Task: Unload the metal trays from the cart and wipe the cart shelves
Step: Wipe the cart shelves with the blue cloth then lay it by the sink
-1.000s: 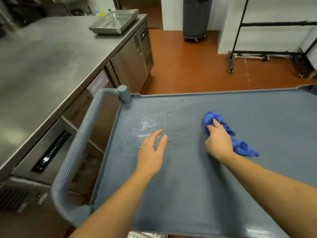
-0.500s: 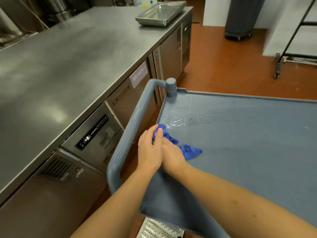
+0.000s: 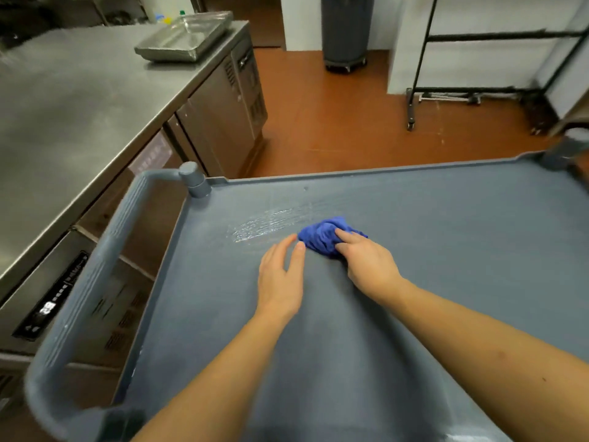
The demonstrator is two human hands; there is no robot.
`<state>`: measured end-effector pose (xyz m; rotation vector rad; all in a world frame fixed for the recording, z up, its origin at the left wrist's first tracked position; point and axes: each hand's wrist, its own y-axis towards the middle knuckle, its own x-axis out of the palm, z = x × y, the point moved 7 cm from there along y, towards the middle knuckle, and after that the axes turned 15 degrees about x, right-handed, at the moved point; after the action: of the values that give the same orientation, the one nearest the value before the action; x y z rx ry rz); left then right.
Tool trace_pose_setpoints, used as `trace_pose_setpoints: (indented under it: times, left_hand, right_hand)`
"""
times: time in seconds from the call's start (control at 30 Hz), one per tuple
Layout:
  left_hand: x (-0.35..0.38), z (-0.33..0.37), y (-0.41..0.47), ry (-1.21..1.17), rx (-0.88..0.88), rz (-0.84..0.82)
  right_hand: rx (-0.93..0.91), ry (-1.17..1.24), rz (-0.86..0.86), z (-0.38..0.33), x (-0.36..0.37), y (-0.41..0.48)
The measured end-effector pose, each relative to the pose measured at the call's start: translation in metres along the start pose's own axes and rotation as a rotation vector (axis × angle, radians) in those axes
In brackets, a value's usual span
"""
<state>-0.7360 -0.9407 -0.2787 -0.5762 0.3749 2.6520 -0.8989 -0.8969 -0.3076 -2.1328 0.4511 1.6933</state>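
single head view, close, forward and down over cart shelf

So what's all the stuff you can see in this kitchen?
cart shelf: one, grey-blue, fills the foreground
cart handle: one, grey-blue, on the cart's left end
wet streak: one, shiny, on the shelf left of the cloth
blue cloth: one, bunched up, on the shelf
steel counter: one, silver, left of the cart
metal trays: one stack, silver, on the counter's far end
bin: one, dark grey, on wheels at the back
rack: one, black, far right
floor: orange-brown
left hand: flat on the shelf
right hand: holds the cloth
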Motion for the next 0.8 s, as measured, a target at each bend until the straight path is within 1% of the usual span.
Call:
trace_pose_setpoints:
  times: [0.1, 0.27, 0.33, 0.43, 0.53, 0.63, 0.73, 0.8]
  left_hand:
    - [0.061, 0.027, 0.002, -0.036, 0.041, -0.068]
    - [0.153, 0.075, -0.002, -0.097, 0.066, -0.184]
    - [0.184, 0.093, -0.006, -0.144, 0.066, -0.226]
    - [0.217, 0.115, -0.009, -0.188, 0.093, -0.284]
    - [0.230, 0.125, -0.007, -0.194, 0.124, -0.313]
    - [0.225, 0.121, -0.002, -0.188, 0.128, -0.308]
    - [0.206, 0.110, 0.003, -0.166, 0.106, -0.279]
    - [0.188, 0.101, 0.008, -0.155, 0.105, -0.259]
  right_hand:
    - [0.150, 0.004, 0.053, 0.097, -0.022, -0.005]
    - [0.479, 0.030, 0.121, 0.253, -0.062, -0.039]
    - [0.571, 0.027, 0.124, 0.300, -0.075, -0.056]
    - [0.658, -0.017, 0.116, 0.351, -0.090, -0.073]
    - [0.739, -0.056, 0.121, 0.382, -0.101, -0.085]
    - [0.767, -0.070, 0.131, 0.385, -0.099, -0.078]
    - [0.868, 0.085, 0.153, 0.367, -0.098, -0.059]
    - [0.846, 0.146, 0.163, 0.337, -0.096, -0.039]
